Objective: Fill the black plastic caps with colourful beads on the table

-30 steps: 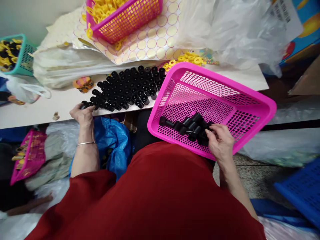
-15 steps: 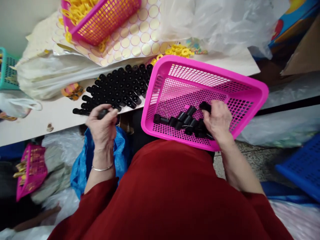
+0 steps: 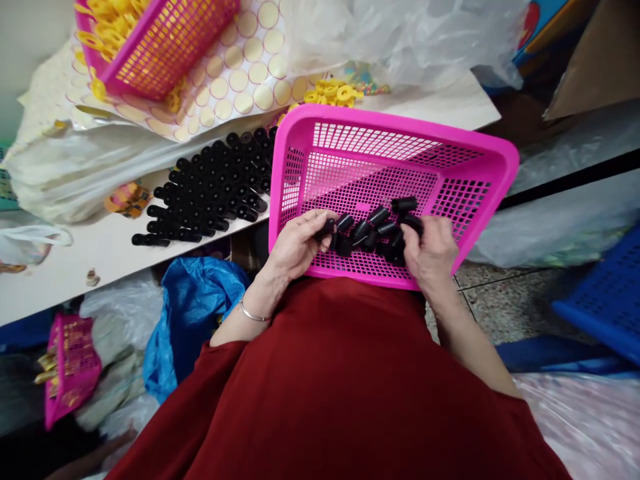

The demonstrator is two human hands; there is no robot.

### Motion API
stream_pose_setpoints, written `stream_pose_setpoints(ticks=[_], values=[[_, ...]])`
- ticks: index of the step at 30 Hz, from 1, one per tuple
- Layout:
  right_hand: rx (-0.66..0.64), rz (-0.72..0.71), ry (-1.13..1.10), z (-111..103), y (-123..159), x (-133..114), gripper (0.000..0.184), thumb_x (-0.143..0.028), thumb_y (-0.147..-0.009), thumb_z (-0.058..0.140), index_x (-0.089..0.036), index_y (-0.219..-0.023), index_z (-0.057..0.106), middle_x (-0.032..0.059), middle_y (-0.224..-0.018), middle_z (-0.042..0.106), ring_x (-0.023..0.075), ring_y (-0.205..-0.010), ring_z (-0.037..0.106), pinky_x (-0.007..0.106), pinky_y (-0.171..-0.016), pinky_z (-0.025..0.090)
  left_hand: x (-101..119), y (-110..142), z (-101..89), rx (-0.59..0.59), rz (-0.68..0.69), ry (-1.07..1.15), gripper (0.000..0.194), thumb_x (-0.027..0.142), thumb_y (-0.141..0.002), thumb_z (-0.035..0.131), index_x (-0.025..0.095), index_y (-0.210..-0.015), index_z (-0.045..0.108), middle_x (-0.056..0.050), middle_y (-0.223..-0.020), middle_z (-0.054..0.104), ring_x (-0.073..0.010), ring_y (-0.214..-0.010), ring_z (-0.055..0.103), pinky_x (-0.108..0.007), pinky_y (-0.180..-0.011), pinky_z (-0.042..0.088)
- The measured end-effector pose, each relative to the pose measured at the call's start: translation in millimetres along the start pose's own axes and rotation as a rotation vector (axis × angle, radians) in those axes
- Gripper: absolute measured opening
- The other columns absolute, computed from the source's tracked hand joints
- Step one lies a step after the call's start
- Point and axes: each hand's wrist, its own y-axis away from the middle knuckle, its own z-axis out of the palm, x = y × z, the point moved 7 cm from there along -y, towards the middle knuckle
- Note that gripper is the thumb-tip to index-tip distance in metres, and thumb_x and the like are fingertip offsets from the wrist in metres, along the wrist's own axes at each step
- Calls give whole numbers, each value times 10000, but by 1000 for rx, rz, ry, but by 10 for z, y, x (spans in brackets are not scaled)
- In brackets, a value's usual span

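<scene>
A pink mesh basket rests at my lap against the table, with several short black plastic cylinders lying loose on its floor. Inside its near left corner, my left hand is closed on a black cylinder. My right hand reaches in at the basket's right side, its fingers pinched around another black cylinder. To the left, many black cylinders stand packed in rows along the table edge.
On the white table are a pink basket of yellow rings, loose yellow rings and a clear plastic bag. Below the edge hangs an open blue bag. A blue crate stands at the right.
My left hand has moved right from the rows of black cylinders into the pink basket. My right hand stays in the basket, slightly lower. The whole view has shifted.
</scene>
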Motion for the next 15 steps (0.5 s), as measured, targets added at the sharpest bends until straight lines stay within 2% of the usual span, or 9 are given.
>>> stream_pose_setpoints(ticks=[2,5,7,10,12,15], values=[[120,130,-91,-82,-43,220,304,-425,-944,525,-192,-1105,636,107,-963,605,238,-837,585,411,-753,506,-13,-46,-22,15,-5,4,211,319,-790,789,125,-846,726,-21,-743,628,-70,-534,555,-191,-457,423],[110,149,-230,-132,-72,350,244,-380,-912,561,-197,-1051,643,83,-946,597,196,-741,568,403,-723,516,-23,-87,-67,31,-11,5,196,277,-762,796,126,-859,716,-11,-731,628,-69,-526,559,-187,-458,428],[35,84,-298,-124,-62,301,181,-330,-900,559,-205,-994,649,80,-949,608,194,-753,580,390,-716,518,-29,-99,-95,38,-13,12,218,256,-723,818,133,-865,707,-3,-734,637,-66,-524,562,-183,-461,431],[-105,-38,-324,-51,-17,132,144,-289,-894,536,-224,-950,652,81,-982,632,225,-871,610,406,-782,531,-40,-101,-132,54,-4,26,283,236,-649,867,146,-843,682,17,-711,639,-62,-524,565,-179,-476,439],[-181,-106,-273,20,5,16,169,-296,-873,555,-225,-989,656,90,-1034,641,256,-957,601,432,-835,526,-49,-99,-159,79,3,30,316,230,-608,892,153,-805,657,32,-680,629,-62,-523,564,-180,-485,445],[-251,-176,-101,133,-2,-133,277,-319,-842,587,-194,-1081,653,122,-1108,632,290,-992,564,442,-823,504,-76,-100,-173,95,-5,40,343,227,-578,914,151,-778,646,35,-673,634,-61,-537,570,-183,-499,456]])
